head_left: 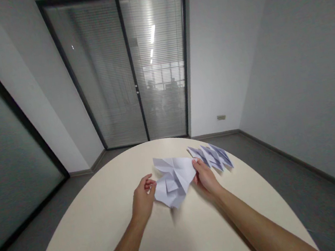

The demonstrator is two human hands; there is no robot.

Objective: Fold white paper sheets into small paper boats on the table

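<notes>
Forearms (pixel 252 226), creased paper (pixel 175 179), right hand (pixel 206 177) before folded pieces (pixel 212 158), table (pixel 84 222)

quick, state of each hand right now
Left hand: curled at the creased paper; grip cannot be told.
Right hand: closed, holding the creased paper by its corner.

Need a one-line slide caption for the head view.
The right hand pinches a creased white paper over a pale table, the left hand at the paper's other side, folded papers beyond.
</notes>
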